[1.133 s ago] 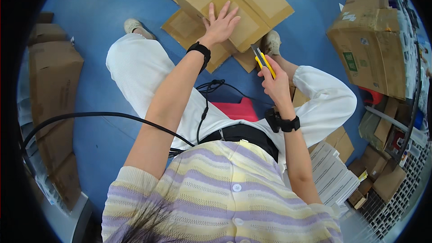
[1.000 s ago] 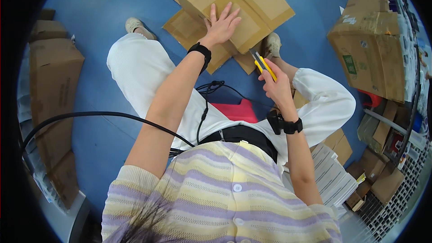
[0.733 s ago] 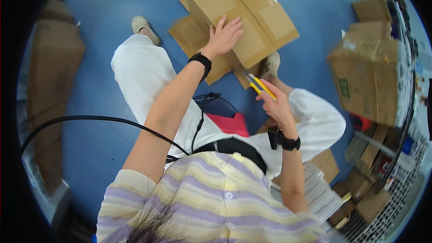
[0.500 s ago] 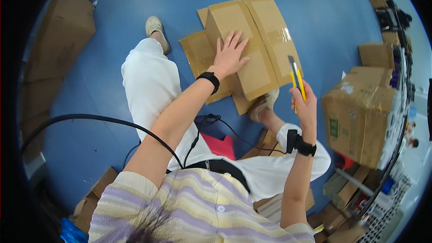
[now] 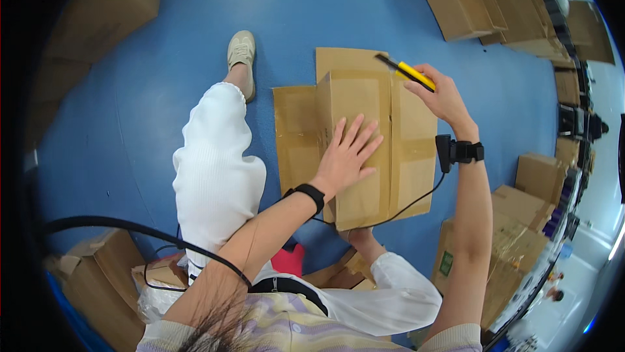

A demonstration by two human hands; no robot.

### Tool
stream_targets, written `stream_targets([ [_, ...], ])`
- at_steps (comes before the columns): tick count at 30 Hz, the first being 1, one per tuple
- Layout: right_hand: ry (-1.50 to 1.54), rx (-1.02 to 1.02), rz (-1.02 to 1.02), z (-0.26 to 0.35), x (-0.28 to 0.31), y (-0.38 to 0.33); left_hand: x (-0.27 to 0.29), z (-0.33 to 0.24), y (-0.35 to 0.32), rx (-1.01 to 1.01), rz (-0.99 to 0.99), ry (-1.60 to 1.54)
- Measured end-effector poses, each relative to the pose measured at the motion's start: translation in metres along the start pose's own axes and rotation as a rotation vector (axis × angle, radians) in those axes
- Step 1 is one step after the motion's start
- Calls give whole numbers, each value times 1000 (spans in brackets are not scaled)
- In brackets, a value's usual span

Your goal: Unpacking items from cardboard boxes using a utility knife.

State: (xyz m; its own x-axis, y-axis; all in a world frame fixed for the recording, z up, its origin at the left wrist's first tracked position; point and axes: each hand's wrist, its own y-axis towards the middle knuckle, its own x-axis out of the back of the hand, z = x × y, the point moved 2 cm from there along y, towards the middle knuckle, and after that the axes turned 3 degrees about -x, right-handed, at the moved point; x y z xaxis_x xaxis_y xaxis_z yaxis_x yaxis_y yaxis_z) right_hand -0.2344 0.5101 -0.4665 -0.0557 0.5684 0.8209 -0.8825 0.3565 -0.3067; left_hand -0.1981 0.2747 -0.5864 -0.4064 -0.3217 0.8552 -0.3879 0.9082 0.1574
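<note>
On the blue floor in front of me lies a cardboard box (image 5: 362, 192) with flaps spread out at its left and far sides. My left hand (image 5: 345, 160) presses flat on its top, fingers spread. Shut in my right hand (image 5: 443, 95) is a yellow utility knife (image 5: 415, 76). Its dark blade is extended and points left, above the far end of the box. Beside the blade runs a seam between the box top and a right-hand panel (image 5: 415, 156). Whether the blade touches the cardboard, I cannot tell.
Cardboard boxes stand at the far right (image 5: 449, 0), the right (image 5: 501, 248), and the left (image 5: 107, 20). An open carton (image 5: 104, 274) sits at the lower left. A black cable (image 5: 150, 240) crosses my left arm. A thin cord runs from my right wristband over the box's near edge.
My right hand has swung the knife away from me and left, to the far end of the box, turning its blade leftward. The box appears lower in view; my left hand stays on it.
</note>
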Motion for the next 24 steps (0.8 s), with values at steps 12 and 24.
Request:
stream_targets([
  [12, -316, 436, 294, 46, -31, 100, -16, 10, -4, 32, -23, -112],
  [24, -426, 463, 328, 52, -19, 108, -20, 8, -1, 44, 3, -101],
])
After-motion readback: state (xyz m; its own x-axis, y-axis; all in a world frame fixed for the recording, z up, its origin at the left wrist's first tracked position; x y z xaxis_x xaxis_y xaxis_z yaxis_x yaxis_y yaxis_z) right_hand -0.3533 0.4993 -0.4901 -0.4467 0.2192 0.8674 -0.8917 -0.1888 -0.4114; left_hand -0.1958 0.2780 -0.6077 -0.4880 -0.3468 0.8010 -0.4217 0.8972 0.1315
